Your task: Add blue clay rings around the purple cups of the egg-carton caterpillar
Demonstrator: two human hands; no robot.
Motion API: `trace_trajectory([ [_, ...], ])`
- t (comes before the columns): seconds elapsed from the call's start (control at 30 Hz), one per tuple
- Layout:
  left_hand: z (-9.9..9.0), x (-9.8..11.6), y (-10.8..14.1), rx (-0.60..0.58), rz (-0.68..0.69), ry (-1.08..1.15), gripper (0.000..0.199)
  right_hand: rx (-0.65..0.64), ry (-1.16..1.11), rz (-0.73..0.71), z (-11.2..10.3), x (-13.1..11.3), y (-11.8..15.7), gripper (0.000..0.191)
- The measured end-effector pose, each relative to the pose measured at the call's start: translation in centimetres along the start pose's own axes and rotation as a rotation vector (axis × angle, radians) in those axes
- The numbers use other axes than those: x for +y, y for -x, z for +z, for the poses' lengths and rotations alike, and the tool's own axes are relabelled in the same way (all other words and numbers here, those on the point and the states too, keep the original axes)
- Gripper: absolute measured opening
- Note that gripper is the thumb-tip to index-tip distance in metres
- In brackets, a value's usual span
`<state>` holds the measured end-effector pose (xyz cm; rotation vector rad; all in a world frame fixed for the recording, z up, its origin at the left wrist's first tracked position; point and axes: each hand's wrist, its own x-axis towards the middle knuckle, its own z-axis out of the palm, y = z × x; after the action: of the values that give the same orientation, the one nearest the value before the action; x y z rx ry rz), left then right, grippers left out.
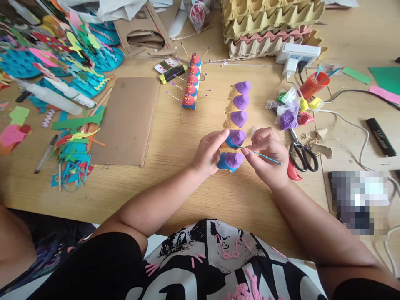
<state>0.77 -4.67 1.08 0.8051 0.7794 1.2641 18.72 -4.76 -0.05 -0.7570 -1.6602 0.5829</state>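
Observation:
A strip of egg carton [231, 121] stretches away from me, its several cups topped with purple. Blue covers the sides of the two nearest cups; the farther ones show bare tan card below the purple. My left hand [209, 152] pinches the strip's left edge near those blue cups. Between the fingertips of my right hand [268, 156] is a thin blue stick [264, 156], its tip touching the second-nearest cup. Farther back and to the left stands a red and blue caterpillar figure [191, 85] with painted faces and purple-tipped sticks.
Scissors [302, 155], wrapped purple clay [289, 120] and an orange cup [314, 84] lie to the right, near a power strip [298, 52] and cables. Egg trays [271, 25] are stacked behind. Leftward are a cardboard sheet [128, 121], paper scraps [75, 154] and glue bottles [51, 98].

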Motion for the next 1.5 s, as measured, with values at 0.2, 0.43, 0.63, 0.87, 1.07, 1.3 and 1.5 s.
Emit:
trace_trajectory([
  [0.2, 0.0, 0.0, 0.0, 0.025, -0.021, -0.003, 0.056, 0.006, -0.028, 0.023, -0.1, 0.0, 0.0, 0.017],
  [0.43, 0.1, 0.1, 0.2, -0.002, -0.021, 0.043, 0.056, 0.01, -0.073, 0.08, -0.1, 0.1, 0.1, 0.022],
  [0.63, 0.3, 0.1, 0.2, 0.033, -0.066, 0.055, 0.051, 0.012, -0.029, 0.084, 0.0, -0.3, -0.1, 0.027],
  [0.87, 0.4, 0.0, 0.0, 0.058, -0.121, 0.118, 0.041, 0.006, -0.033, 0.124, 0.1, -0.7, -0.3, 0.033],
  [1.07, -0.4, -0.8, -0.3, 0.052, -0.173, 0.147, 0.035, 0.102, -0.165, 0.19, 0.1, 0.7, 0.2, 0.037],
  [1.3, -0.2, -0.4, -0.5, 0.022, -0.214, 0.15, 0.038, 0.074, -0.133, 0.19, 0.1, 0.7, 0.2, 0.038],
  [1.5, 0.3, 0.0, -0.3, 0.035, -0.256, 0.211, 0.04, 0.061, -0.051, 0.095, 0.1, -0.3, 0.0, 0.026],
])
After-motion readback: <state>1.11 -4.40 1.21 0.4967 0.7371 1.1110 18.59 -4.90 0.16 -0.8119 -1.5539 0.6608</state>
